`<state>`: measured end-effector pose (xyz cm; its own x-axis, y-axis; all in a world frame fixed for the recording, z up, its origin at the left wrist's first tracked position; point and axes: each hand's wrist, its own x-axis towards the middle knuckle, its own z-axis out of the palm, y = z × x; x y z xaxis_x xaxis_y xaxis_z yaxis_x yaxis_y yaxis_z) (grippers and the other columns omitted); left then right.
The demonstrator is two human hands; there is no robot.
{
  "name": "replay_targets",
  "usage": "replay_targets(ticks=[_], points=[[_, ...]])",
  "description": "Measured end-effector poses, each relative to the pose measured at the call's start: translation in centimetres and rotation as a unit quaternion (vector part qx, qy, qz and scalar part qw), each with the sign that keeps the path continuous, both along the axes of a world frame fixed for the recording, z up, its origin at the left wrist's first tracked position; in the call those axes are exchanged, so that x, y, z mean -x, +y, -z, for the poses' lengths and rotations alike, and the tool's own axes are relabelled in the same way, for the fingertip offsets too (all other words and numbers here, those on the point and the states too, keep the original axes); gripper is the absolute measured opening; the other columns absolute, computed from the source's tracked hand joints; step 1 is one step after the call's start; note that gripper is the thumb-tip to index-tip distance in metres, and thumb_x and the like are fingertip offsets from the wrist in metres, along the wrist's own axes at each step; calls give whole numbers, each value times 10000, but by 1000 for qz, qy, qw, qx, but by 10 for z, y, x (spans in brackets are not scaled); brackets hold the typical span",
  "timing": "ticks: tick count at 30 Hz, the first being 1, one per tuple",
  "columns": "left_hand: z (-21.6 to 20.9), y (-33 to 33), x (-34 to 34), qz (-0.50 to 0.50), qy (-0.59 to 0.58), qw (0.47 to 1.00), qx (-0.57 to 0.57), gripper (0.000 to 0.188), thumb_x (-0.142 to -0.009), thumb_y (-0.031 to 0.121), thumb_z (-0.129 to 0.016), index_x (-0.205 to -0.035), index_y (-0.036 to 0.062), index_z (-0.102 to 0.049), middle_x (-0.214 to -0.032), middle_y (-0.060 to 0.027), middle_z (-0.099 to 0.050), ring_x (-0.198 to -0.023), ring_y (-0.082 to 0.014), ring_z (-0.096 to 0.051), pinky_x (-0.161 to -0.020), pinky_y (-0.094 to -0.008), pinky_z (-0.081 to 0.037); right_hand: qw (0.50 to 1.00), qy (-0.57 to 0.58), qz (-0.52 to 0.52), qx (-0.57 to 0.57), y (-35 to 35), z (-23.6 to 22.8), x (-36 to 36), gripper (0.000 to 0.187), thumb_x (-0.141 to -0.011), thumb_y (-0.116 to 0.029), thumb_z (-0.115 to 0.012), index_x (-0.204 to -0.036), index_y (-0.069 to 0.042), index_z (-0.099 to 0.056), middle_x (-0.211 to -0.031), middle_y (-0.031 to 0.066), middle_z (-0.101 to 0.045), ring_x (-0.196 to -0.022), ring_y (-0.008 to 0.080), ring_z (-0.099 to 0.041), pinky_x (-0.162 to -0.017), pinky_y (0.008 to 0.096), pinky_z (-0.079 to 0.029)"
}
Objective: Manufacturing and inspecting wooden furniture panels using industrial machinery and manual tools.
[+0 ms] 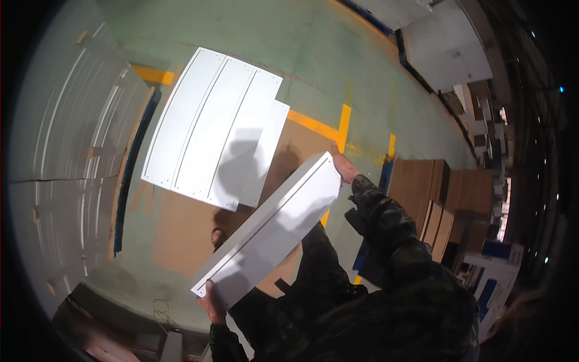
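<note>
A long white panel with a dark groove along its length is held at a slant in front of my body. My left hand is closed around its near left end, the fingers at the corner. My right hand grips the far right end, thumb along the edge. Beyond it, a stack of white panels lies flat, with long grooves and small holes near the ends. One panel there sits offset from the others. Shadows fall on both the stack and the held panel.
Brown cardboard lies under the white stack on the green floor, which has yellow tape lines. Tall stacked panels stand at the left. Brown boards are piled at the right, near a white-and-blue box.
</note>
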<state>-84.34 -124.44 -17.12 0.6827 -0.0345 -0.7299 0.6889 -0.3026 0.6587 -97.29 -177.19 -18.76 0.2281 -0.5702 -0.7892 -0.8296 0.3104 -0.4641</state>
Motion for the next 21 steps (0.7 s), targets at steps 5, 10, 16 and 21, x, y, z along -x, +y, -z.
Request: replay_targets(ticks=[5,10,16,21], points=[[42,-98,51,-95,-22,992,-83,501,-841,316,-600,-1129,-89,-541,-1044,-150,-597,-913,-235,-570,-810,-362,-451,974,31,-144,172,-74,55,-84,802,-925,-576,-153,-1267,103,-407,-1218,263,-524,-1167,362,-483,-1020,376,-320],[102,-178,70,-154,22,988,21,530,-909,325,-499,-1250,-77,-440,-1220,-189,-510,-1066,-284,-530,-888,-391,-434,957,85,-245,130,-143,156,-133,796,-911,-558,-181,-1167,124,-501,-1217,314,-496,-1189,405,-447,-1037,390,-291],[147,-235,60,-183,69,980,-26,500,-936,323,-443,-1339,40,-350,-1288,-138,-449,-1136,-269,-478,-960,-376,-389,957,109,-249,104,-166,186,-178,816,-893,-555,-114,-1092,107,-547,-1100,294,-564,-1031,406,-546,-929,415,-398],[170,-246,48,-168,52,983,-52,488,-932,345,-474,-1241,-30,-432,-1184,-157,-525,-1040,-280,-540,-888,-380,-437,935,77,-306,164,-171,202,-192,828,-892,-563,-110,-1059,106,-568,-1090,294,-568,-1042,398,-539,-927,419,-393]])
